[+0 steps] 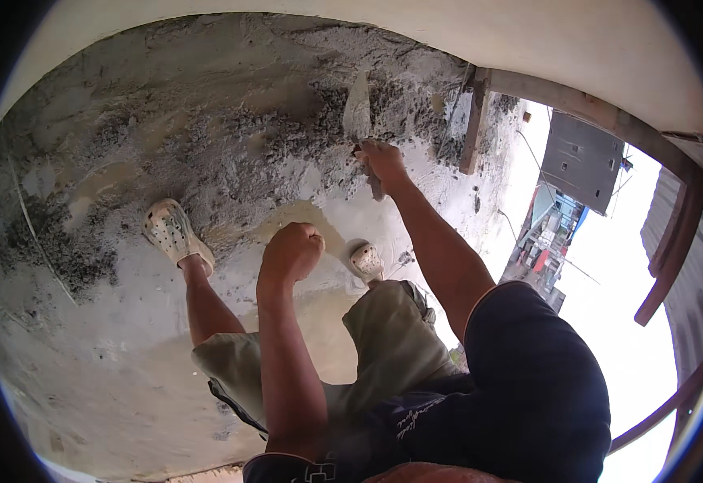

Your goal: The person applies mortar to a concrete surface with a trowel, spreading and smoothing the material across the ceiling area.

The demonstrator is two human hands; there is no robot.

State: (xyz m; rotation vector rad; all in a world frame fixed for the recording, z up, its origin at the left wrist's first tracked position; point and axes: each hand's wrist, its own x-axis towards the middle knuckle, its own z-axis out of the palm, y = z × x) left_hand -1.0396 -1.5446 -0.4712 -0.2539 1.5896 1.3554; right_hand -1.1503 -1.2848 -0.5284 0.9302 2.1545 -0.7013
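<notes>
My right hand (384,165) grips a cement-coated trowel (376,187) low over a patch of rough, wet grey cement (303,129). A pale smoothed streak runs through the mortar just past my fingers. My left hand (291,251) is closed in a fist, with no object visible in it, above a smoother, wet part of the floor.
My two pale clogs (174,229) stand on the cement. A wooden post (474,121) and beam edge the right side, where the floor drops away to a bright outdoor view with a dark panel (581,157), distant structures and corrugated metal (665,217). A pale wall curves along the top.
</notes>
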